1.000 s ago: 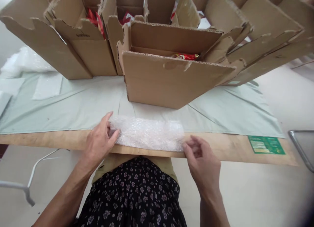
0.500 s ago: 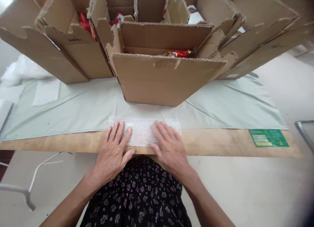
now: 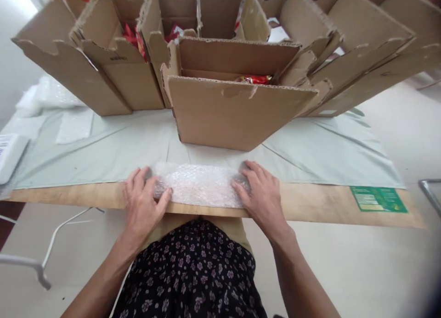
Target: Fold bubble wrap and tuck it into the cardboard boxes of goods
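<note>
A flat bundle of clear bubble wrap (image 3: 200,185) lies on the near edge of the wooden table (image 3: 317,203). My left hand (image 3: 143,203) rests on its left end, fingers stretched out flat and thumb pressing the wrap. At the bundle's right end my right hand (image 3: 262,194) lies with fingers spread and flat on it. Neither hand grips anything; both press down on the wrap.
A pale green cloth (image 3: 327,157) covers the table beyond the wrap. An open cardboard box (image 3: 234,111) with red packets stands just behind, with more open boxes (image 3: 103,75) around it. A green label (image 3: 378,199) is at right. A white device (image 3: 10,155) sits far left.
Both hands slid apart from the middle of the bubble wrap to its two ends. A second ago the right hand was pinched at the right edge.
</note>
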Available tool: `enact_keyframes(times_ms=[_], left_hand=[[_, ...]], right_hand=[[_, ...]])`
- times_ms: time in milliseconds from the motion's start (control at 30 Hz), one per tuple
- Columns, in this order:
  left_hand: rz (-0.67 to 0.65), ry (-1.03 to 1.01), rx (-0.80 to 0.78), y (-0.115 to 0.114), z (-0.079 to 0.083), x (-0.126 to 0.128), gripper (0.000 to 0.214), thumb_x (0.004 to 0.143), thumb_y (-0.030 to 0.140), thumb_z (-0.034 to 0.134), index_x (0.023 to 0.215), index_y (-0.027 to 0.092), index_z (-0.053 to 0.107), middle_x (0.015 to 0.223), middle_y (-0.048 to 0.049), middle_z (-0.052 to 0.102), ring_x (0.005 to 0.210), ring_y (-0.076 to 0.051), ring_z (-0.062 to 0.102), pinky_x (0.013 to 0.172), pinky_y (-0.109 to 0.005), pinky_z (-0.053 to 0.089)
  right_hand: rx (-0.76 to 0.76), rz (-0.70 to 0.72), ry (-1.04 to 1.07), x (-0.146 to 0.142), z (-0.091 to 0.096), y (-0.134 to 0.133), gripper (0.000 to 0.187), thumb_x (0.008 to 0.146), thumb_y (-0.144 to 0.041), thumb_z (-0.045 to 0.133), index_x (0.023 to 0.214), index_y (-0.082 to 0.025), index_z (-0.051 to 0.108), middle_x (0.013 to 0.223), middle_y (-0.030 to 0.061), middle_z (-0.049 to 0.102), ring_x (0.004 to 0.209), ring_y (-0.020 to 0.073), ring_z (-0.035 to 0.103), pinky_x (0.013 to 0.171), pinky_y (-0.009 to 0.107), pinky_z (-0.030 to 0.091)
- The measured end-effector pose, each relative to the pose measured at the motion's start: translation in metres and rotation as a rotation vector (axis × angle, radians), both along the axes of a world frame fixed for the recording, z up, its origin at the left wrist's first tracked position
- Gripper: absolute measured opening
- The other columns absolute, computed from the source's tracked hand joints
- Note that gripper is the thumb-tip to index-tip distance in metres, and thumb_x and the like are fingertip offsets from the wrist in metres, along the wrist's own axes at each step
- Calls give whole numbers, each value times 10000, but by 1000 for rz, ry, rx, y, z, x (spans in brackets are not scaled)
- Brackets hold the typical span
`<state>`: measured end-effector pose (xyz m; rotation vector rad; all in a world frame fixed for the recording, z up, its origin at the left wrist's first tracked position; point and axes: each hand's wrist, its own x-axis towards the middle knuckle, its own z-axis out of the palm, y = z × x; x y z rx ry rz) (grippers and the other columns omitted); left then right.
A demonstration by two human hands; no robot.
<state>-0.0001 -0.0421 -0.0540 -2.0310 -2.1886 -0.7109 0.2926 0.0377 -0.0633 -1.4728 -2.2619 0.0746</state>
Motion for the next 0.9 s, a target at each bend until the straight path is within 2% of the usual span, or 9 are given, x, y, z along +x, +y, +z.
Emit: enact_keyframes(times_ms=[133, 200, 333, 400, 500, 600, 700, 800, 900], left_hand=[[-86, -103, 98, -8, 9, 6, 72, 923, 158, 645, 923, 223, 615, 1285, -135, 684, 1260, -357, 616, 1038, -575, 511], [-147, -174, 138, -4, 20, 3, 138, 914, 117, 632, 992, 230, 628, 1096, -79, 728, 1070, -281, 688, 946, -470, 544], [-302, -152, 187, 40, 31, 7, 170, 936, 103, 565, 1009, 219, 666, 891, -21, 729, 863, -218, 687, 843, -382, 529], [-343, -107, 174, 68, 26, 20, 171, 965, 158, 558, 1067, 196, 690, 972, -58, 753, 932, -242, 689, 898, -409, 530], [-330, -84, 146, 85, 16, 43, 380, 966, 250, 611, 1331, 145, 639, 1273, -148, 714, 1201, -314, 635, 1062, -494, 496], [-452, -203, 158, 60, 13, 52, 432, 967, 181, 616, 1399, 177, 601, 1299, -133, 712, 1250, -288, 622, 1101, -498, 494], [-747, -448, -23, 21, 17, 40, 432, 967, 144, 619, 1388, 243, 608, 1164, -72, 767, 1152, -235, 677, 1033, -443, 552], [-840, -672, -319, -2, 22, 19, 524, 1010, 404, 609, 1512, 291, 512, 1252, -95, 756, 1236, -273, 664, 1081, -497, 538], [-808, -854, -482, -6, 21, 9, 822, 979, 678, 536, 1658, 288, 285, 1370, -143, 710, 1287, -312, 664, 1111, -518, 533]], right_hand=[[-33, 5, 218, 6, 10, -26, 150, 1004, -311, 609, 884, -224, 632, 1070, 71, 775, 1017, 253, 726, 884, 409, 550], [-144, -26, 358, 10, 18, -52, 74, 980, -309, 654, 983, -235, 656, 962, 40, 777, 840, 211, 741, 750, 345, 590], [-554, 29, 580, -1, 15, -107, 464, 982, -267, 652, 1429, -227, 533, 1085, 73, 802, 860, 211, 790, 706, 310, 659], [-655, 22, 653, -14, 4, -129, 614, 995, -246, 621, 1564, -227, 390, 1229, 113, 774, 990, 225, 793, 809, 331, 674], [-616, -60, 712, -30, -13, -151, 753, 997, -253, 616, 1653, -241, 249, 1267, 124, 755, 1034, 231, 783, 836, 344, 670], [-491, -125, 749, -32, -15, -155, 826, 992, -233, 626, 1689, -285, 185, 1012, 36, 784, 847, 190, 769, 760, 323, 659], [-476, -28, 814, -24, -3, -145, 534, 973, -223, 647, 1495, -310, 578, 910, 17, 774, 773, 173, 740, 743, 310, 643], [-660, 19, 998, -21, 8, -125, 169, 979, -317, 654, 1025, -251, 802, 887, 52, 788, 766, 189, 748, 688, 301, 635], [-813, -66, 1302, -29, 10, -104, 285, 982, -431, 641, 1170, -240, 740, 1039, 97, 800, 876, 230, 778, 697, 337, 652]])
